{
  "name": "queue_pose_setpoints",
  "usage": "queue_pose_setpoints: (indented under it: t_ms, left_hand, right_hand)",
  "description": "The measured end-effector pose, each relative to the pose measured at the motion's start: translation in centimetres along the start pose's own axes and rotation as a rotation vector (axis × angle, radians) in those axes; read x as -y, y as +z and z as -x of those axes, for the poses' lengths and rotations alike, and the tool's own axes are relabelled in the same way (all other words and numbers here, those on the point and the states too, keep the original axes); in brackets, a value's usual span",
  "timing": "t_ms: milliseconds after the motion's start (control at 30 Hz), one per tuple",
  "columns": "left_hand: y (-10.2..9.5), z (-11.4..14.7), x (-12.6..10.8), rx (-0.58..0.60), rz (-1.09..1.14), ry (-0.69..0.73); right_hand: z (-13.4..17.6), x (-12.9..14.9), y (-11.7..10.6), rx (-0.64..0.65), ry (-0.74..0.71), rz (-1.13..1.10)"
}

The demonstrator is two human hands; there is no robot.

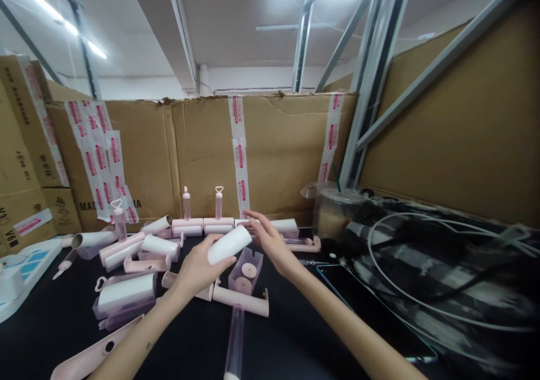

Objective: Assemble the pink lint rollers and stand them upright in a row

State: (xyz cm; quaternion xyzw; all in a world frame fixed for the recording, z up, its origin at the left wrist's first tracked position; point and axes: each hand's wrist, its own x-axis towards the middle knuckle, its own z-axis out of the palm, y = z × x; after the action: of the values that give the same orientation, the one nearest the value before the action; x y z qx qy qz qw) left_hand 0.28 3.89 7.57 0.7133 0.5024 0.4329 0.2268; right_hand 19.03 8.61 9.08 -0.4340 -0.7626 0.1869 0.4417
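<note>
My left hand [200, 265] is wrapped round a white paper roll [230, 245], tilted with its far end up to the right. Fingers extended, my right hand [270, 245] is held beside the roll's right end; whether it touches the roll I cannot tell. Below the hands lies a clear pinkish box [246, 270] with two round pink discs in it. A pink roller handle part [240, 301] rests in front of that box. Nearer to me is a long clear tube [235, 340].
More white rolls in clear cases [126, 293] and pink parts lie at left. Small heart-topped tubes [219, 203] stand along the back. A phone [375, 312], a plastic drink cup [333, 211] and a white cable [422, 307] are at right. Cardboard [278, 161] walls the back.
</note>
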Motion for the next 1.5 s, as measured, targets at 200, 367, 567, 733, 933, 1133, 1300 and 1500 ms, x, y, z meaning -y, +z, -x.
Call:
queue_pose_setpoints:
  t_ms: [200, 367, 567, 733, 933, 1133, 1300, 1500]
  left_hand:
    - [-0.7, -0.5, 2.2, -0.122, 0.080, -0.040]
    - [-0.2, -0.5, 2.6, -0.136, 0.023, -0.011]
    - [-0.1, -0.2, 2.5, -0.094, 0.012, 0.029]
    - [0.0, 0.0, 2.4, -0.046, 0.019, 0.034]
    - [0.0, 0.6, 1.4, 0.017, 0.073, 0.063]
    - [0.2, 0.8, 1.3, 0.028, 0.118, 0.070]
    - [0.4, 0.9, 1.4, -0.038, 0.149, 0.079]
    - [0.5, 1.1, 1.0, -0.084, 0.311, 0.063]
  right_hand:
    - [0.5, -2.0, 0.1, 0.171, 0.092, 0.354]
    - [1.0, -2.6, 1.7, 0.197, 0.153, 0.339]
    - [-0.4, -1.8, -1.0, 0.085, 0.106, -0.034]
    - [-0.3, -0.5, -1.6, 0.025, 0.114, -0.427]
    - [1.0, -0.2, 0.7, 0.140, 0.242, -0.777]
    - [1.4, -0.3, 1.3, 0.242, 0.401, -1.044]
    - [1.9, -0.1, 1.6, 0.301, 0.467, -1.097]
    - [1.7, 0.2, 1.8, 0.249, 0.372, -0.978]
